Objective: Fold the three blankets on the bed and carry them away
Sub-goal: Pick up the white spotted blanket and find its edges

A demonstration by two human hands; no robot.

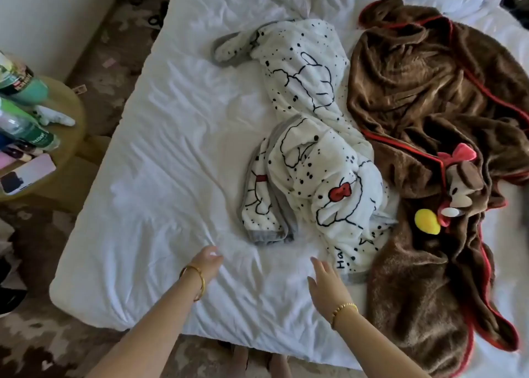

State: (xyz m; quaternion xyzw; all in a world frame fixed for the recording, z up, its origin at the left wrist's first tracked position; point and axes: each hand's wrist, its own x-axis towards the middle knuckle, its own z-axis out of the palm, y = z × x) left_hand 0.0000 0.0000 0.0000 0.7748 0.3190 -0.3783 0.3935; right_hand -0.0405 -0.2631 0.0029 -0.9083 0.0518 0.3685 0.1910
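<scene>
A white blanket [309,137] with black dots, cartoon outlines and a grey border lies crumpled in the middle of the bed [171,154]. To its right a brown fleece blanket [423,97] with red trim is spread in loose folds. My left hand [208,261] hovers over the bare sheet just below the white blanket, fingers relaxed, holding nothing. My right hand [326,283] reaches forward with straight fingers, its tips close to the white blanket's lower grey edge. A third blanket is not visible.
A plush toy [461,185] with a pink bow and a yellow part lies on the brown blanket. A round stool [65,160] at the left carries bottles and a phone. Patterned carpet surrounds the bed. A dark object sits at the top right corner.
</scene>
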